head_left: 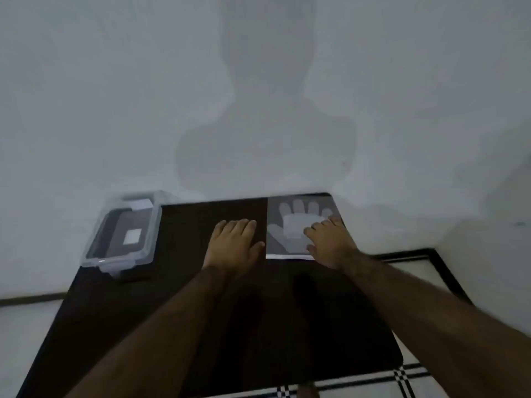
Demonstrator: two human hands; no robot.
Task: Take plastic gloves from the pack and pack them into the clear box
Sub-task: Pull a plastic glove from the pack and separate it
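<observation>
While the left hand (234, 244) lies flat, the right hand (330, 242) rests on the glove pack (290, 225).

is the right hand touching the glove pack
Touching: in the head view the right hand lies flat on the glove pack, fingers overlapping it with no gap.

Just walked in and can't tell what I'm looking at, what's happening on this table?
A person is at a dark table against a white wall. Their right hand rests on a flat pack of plastic gloves at the far right corner, fingers spread over it. Their left hand lies flat on the bare tabletop beside the pack. A clear box sits at the far left with its lid on. No glove looks pulled out yet.
</observation>
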